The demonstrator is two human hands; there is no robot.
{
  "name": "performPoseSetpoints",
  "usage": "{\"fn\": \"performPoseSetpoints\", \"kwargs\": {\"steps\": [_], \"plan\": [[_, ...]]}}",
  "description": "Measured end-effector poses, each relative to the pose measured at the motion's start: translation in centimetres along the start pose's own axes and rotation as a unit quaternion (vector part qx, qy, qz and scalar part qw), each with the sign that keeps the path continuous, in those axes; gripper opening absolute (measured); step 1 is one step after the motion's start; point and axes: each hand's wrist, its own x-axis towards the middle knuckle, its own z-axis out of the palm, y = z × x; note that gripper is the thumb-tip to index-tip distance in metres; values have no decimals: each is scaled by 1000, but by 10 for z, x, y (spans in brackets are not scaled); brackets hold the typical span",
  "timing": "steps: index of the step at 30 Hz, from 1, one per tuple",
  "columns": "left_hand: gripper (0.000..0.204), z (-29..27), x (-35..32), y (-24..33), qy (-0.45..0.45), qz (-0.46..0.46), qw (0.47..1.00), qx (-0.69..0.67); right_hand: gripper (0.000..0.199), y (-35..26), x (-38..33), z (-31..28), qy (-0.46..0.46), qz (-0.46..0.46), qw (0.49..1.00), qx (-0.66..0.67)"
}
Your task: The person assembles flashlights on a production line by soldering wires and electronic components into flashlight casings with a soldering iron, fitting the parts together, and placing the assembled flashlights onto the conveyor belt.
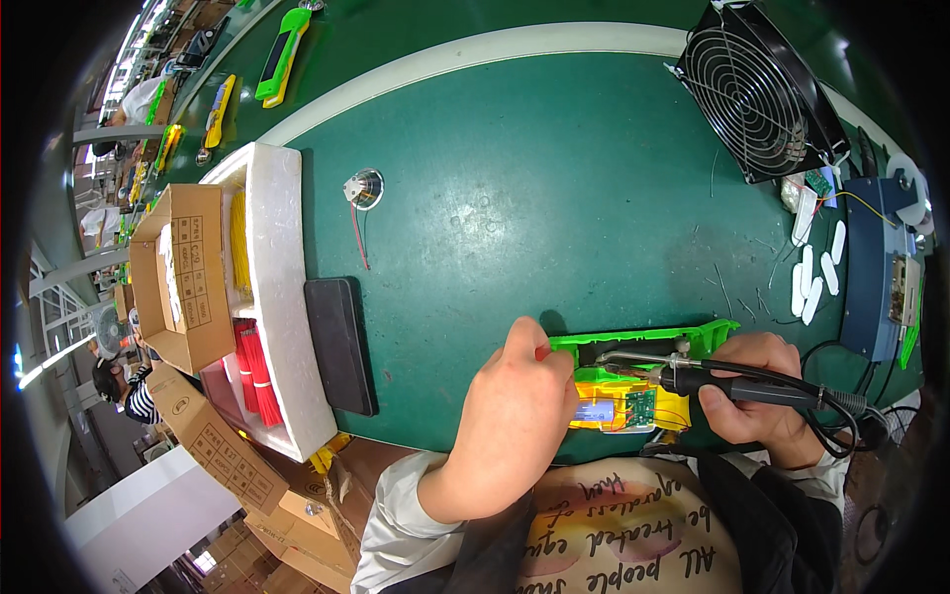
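My right hand [757, 406] is wrapped round the black handle of a soldering iron [727, 384]. A thin metal tube runs along the iron, and its tip points left over an opened two-part casing. The green half [708, 340] lies at the back; the yellow half [676, 406] is nearer to me. Inside the yellow half are a blue cylindrical battery [596, 411], a green circuit board [641, 407] and thin wires. Closed at the casing's left end is my left hand [515, 416], fingers curled together; what they pinch is hidden.
A lamp reflector [365, 189] with a red wire and a black flat case [341, 345] lie left on the green bench. Beyond stands a white foam box [315, 396] with red and yellow wires. At right are a black fan [747, 99], white strips [802, 287] and a blue unit [871, 267].
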Motion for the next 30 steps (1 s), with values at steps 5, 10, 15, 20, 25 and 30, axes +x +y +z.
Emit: {"fn": "performPoseSetpoints", "kwargs": {"steps": [5, 10, 15, 20, 25, 30], "plan": [[5, 0, -1, -1, 3, 3, 1000, -5, 26, 0, -1, 0, 17, -9, 999, 26], [5, -1, -2, -1, 0, -4, 1000, -8, 26, -1, -3, -6, 25, -9, 999, 37], [5, 0, -1, -2, 6, -4, 1000, -22, 25, 4, -9, -18, 67, -16, 997, 28], [5, 1, 0, 0, 4, -17, 999, -30, 26, 6, -17, -22, 149, 29, 985, 88], [8, 4, -6, -7, 25, -43, 996, -79, 25, 13, -16, -28, 211, 75, 973, 56], [6, 11, -11, -7, 45, -23, 993, -105, 20, 35, -36, -31, 300, 85, 950, 22]]}}
